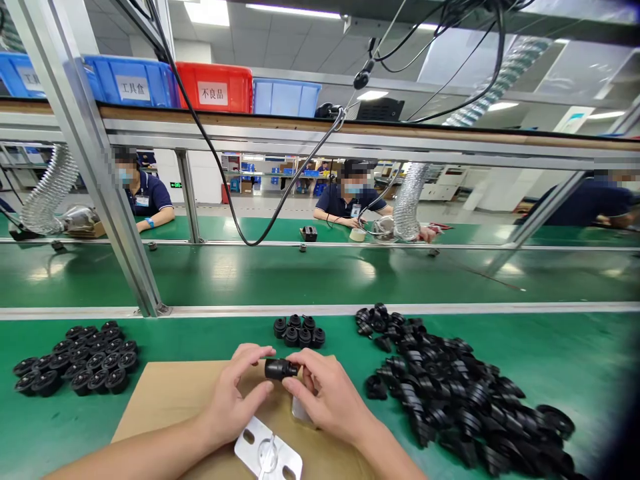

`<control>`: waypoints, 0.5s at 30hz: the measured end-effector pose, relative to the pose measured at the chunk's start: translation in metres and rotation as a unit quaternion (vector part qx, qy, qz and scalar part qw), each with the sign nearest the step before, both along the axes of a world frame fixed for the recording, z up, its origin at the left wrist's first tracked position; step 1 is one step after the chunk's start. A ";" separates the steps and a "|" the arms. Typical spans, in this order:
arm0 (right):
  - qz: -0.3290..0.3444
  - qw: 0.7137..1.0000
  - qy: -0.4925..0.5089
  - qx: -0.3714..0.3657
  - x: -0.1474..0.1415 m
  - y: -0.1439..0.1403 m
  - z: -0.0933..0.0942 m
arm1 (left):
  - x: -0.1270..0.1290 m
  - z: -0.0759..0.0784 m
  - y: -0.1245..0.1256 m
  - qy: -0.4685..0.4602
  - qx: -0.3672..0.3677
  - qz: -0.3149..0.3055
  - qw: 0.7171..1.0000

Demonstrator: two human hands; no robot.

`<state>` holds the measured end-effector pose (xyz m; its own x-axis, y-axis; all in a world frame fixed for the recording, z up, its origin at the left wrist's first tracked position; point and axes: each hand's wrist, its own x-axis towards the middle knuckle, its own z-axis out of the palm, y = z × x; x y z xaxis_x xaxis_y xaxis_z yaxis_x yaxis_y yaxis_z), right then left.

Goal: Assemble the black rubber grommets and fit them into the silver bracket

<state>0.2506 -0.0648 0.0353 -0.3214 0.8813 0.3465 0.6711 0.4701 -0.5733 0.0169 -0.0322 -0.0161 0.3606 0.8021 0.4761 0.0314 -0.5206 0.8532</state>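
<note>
Nearest, a pale metal plate (269, 455) lies on the brown card mat (165, 400) below the wrists, and just beyond it the left hand (233, 400) and right hand (325, 397) meet over the mat. Both clench one small black cylindrical part (280, 369) between fingertips, its long axis running left to right, each hand equally close at one end. Farther on the green bench (550, 360) sit a small cluster of black parts (299, 331), an ordered group (80, 360) left, and a loose heap (450, 393) right.
</note>
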 end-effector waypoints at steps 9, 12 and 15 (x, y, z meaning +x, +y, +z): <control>-0.033 0.999 0.014 -0.017 0.006 0.001 0.011 | 0.000 0.001 0.000 0.033 -0.006 0.013 0.999; -0.132 0.990 -0.044 -0.007 0.031 0.002 0.022 | 0.000 0.001 -0.002 0.054 -0.041 0.014 0.998; -0.243 0.962 -0.124 -0.008 0.060 0.007 0.026 | 0.000 0.001 -0.002 0.070 -0.062 0.000 0.996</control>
